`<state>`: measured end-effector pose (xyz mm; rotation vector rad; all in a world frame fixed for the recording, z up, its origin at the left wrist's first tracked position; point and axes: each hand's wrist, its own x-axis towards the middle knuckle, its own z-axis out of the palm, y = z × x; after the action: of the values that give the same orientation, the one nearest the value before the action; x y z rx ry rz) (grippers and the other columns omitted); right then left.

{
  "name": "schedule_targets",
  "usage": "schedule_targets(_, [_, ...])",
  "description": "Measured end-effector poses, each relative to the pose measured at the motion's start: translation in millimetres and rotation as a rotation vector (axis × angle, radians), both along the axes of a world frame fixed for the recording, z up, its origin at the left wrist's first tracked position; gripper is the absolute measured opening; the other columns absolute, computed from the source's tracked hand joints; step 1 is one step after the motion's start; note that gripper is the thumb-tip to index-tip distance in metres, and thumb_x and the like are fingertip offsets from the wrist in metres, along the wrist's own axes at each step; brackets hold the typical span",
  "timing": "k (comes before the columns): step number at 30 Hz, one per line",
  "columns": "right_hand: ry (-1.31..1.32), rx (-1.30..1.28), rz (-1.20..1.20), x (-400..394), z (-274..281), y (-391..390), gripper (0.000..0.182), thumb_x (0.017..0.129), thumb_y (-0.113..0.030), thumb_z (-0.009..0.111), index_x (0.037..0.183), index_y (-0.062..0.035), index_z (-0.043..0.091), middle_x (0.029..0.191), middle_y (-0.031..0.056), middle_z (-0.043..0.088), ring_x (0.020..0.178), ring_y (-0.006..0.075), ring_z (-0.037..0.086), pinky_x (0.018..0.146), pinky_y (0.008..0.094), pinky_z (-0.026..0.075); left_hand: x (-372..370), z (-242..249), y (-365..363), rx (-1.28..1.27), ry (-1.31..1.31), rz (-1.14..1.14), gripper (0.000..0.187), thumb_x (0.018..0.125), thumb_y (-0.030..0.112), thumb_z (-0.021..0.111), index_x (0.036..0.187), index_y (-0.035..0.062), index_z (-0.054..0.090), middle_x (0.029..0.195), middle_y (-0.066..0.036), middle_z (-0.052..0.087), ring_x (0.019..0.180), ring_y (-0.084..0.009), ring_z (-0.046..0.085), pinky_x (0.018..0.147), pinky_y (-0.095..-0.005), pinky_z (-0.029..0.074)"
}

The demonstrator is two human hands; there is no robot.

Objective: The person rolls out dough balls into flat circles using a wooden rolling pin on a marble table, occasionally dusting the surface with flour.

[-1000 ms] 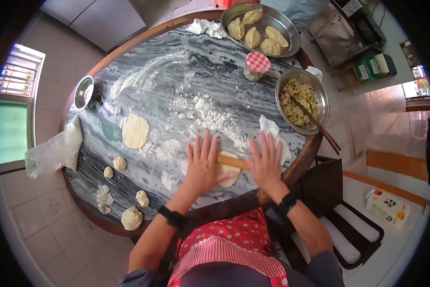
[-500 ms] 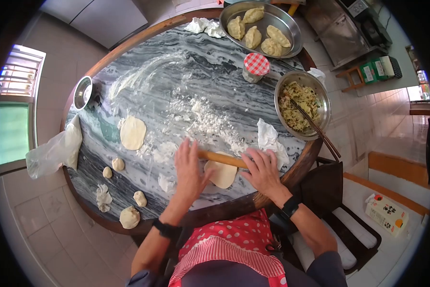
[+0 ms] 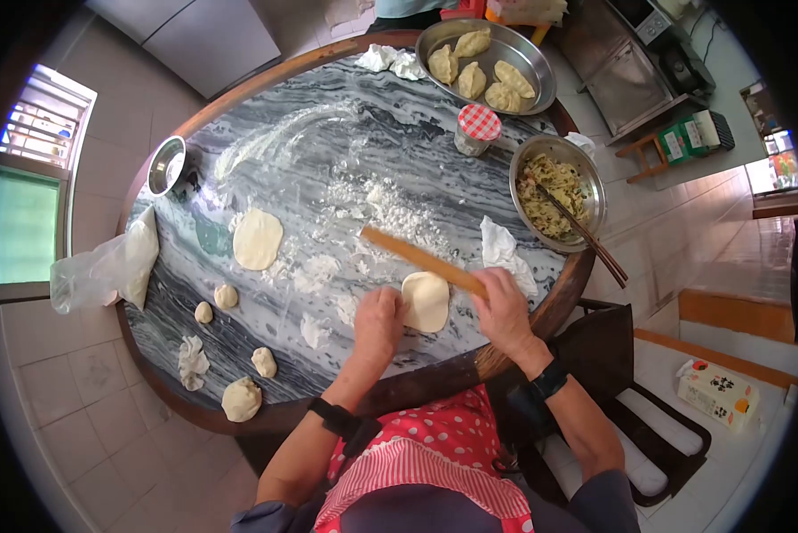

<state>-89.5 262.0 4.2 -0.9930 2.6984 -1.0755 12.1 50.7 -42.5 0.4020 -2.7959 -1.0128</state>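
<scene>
In the head view, my right hand (image 3: 504, 308) grips the near end of a wooden rolling pin (image 3: 408, 254), which slants up and left across the marble table (image 3: 328, 98). Under and beside the pin lies a flat round dough wrapper (image 3: 426, 304). My left hand (image 3: 379, 322) is closed at the wrapper's left edge, its fingers pinching the dough. Another flat wrapper (image 3: 258, 239) rests farther left. Small dough pieces (image 3: 226, 296) and a larger dough lump (image 3: 242, 400) sit near the table's lower left rim. Loose flour (image 3: 390, 206) is scattered over the middle.
At the back right stand a metal tray (image 3: 548, 71) of dumplings, a jar (image 3: 477, 131) with a checked lid, and a filling bowl (image 3: 601, 209) with chopsticks (image 3: 597, 251). A small metal bowl (image 3: 167, 166) and a plastic bag (image 3: 106, 266) are at left. A chair (image 3: 608, 346) stands at right.
My left hand has left the rolling pin and closed on the wrapper's edge. The pin, now held only by my right hand, has swung to a steeper slant. A person appears beyond the table.
</scene>
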Motion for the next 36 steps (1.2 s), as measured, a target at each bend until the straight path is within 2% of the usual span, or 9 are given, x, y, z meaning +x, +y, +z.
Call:
schedule_targets(5, [-0.113, -0.219, -0.331, -8.4, 15.7, 2.1, 0.032, 0.089, -0.004, 0.064, 0.12, 0.0018, 0.058, 0.105, 0.0166, 0.06, 0.093, 0.0338, 0.062, 0.081, 0.0388, 0.051, -2.6, 6.6, 10.3, 0.512, -0.087, 0.214, 0.018, 0.087, 0.002, 0.066, 0.105, 0.003, 0.064, 0.078, -0.008, 0.066, 0.071, -0.0256, 0.065, 0.065, -0.0368, 0.052])
schedule_targets(7, [-0.119, -0.235, -0.365, -1.6, 16.5, 6.2, 0.031, 0.093, -0.007, 0.062, 0.121, 0.0026, 0.058, 0.103, 0.017, 0.06, 0.091, 0.0316, 0.064, 0.08, 0.0365, 0.05, -2.9, 15.8, 5.1, 1.327, -0.252, 0.412, 0.016, 0.091, 0.002, 0.065, 0.107, -0.0018, 0.065, 0.084, -0.005, 0.07, 0.07, -0.0145, 0.066, 0.064, -0.0289, 0.054])
schedule_targets(9, [-0.123, -0.182, -0.372, 13.6, 15.0, 10.3, 0.032, 0.092, -0.008, 0.063, 0.122, 0.0027, 0.058, 0.102, 0.0172, 0.06, 0.09, 0.0326, 0.064, 0.079, 0.0375, 0.051, 8.8, 19.5, 5.5, 1.308, -0.363, 0.502, 0.016, 0.092, 0.003, 0.066, 0.107, -0.0046, 0.065, 0.087, -0.004, 0.07, 0.072, -0.0103, 0.066, 0.065, -0.0256, 0.056])
schedule_targets(17, [0.022, 0.114, 0.054, 78.4, -4.6, 14.4, 0.045, 0.083, -0.01, 0.072, 0.126, -0.0039, 0.059, 0.109, 0.0127, 0.059, 0.098, 0.0312, 0.061, 0.083, 0.041, 0.05, 76.8, 27.7, -7.2, 0.974, -0.395, 0.498, 0.031, 0.09, 0.001, 0.066, 0.12, -0.0058, 0.06, 0.102, -0.012, 0.069, 0.087, -0.0195, 0.068, 0.078, -0.0315, 0.056])
schedule_targets(19, [0.03, 0.222, 0.179, 79.5, -11.5, 15.8, 0.05, 0.081, -0.011, 0.072, 0.129, -0.0057, 0.058, 0.113, 0.0099, 0.058, 0.103, 0.0284, 0.058, 0.09, 0.0405, 0.047, 73.9, 40.8, -16.0, 0.255, 0.042, 0.211, 0.04, 0.088, -0.002, 0.065, 0.127, -0.0036, 0.057, 0.122, -0.019, 0.062, 0.106, -0.0297, 0.062, 0.093, -0.0403, 0.051])
schedule_targets(20, [0.022, 0.221, 0.174, 80.8, -16.8, 16.3, 0.05, 0.081, -0.011, 0.072, 0.129, -0.0057, 0.058, 0.113, 0.0099, 0.058, 0.103, 0.0284, 0.058, 0.09, 0.0405, 0.047, 66.1, 41.2, -22.4, 0.199, 0.035, 0.032, 0.053, 0.091, 0.013, 0.067, 0.139, -0.0012, 0.048, 0.144, -0.025, 0.045, 0.132, -0.0411, 0.044, 0.11, -0.0528, 0.036])
schedule_targets(23, [0.068, 0.238, 0.183, 78.0, -22.9, 13.9, 0.054, 0.083, -0.015, 0.073, 0.133, -0.0061, 0.055, 0.125, 0.0114, 0.056, 0.116, 0.0309, 0.053, 0.101, 0.0472, 0.041, 38.3, 29.1, -14.0, -0.342, -0.113, -0.341, 0.074, 0.094, 0.04, 0.064, 0.149, -0.001, 0.038, 0.155, -0.026, 0.032, 0.145, -0.0476, 0.026, 0.116, -0.0619, 0.02])
schedule_targets(26, [0.169, 0.384, 0.056, 68.8, -26.4, 5.9, 0.053, 0.091, -0.029, 0.066, 0.139, -0.0094, 0.053, 0.155, 0.0158, 0.034, 0.145, 0.038, 0.028, 0.115, 0.0634, 0.021, 14.7, 10.1, -20.4, -0.326, -0.12, -0.39, 0.094, 0.091, 0.064, 0.054, 0.155, 0.001, 0.028, 0.163, -0.025, 0.016, 0.15, -0.0505, 0.009, 0.116, -0.0671, 0.006])
schedule_targets(36, [0.158, 0.441, -0.076, 27.5, -30.9, -9.3, 0.06, 0.094, -0.027, 0.061, 0.15, -0.0145, 0.042, 0.161, 0.0183, 0.024, 0.149, 0.0416, 0.019, 0.114, 0.0696, 0.015, -36.9, 21.1, -16.2, -0.426, -0.185, -0.352, 0.104, 0.084, 0.079, 0.048, 0.155, 0.0036, 0.033, 0.163, -0.026, 0.017, 0.15, -0.0494, 0.007, 0.112, -0.0736, 0.002])
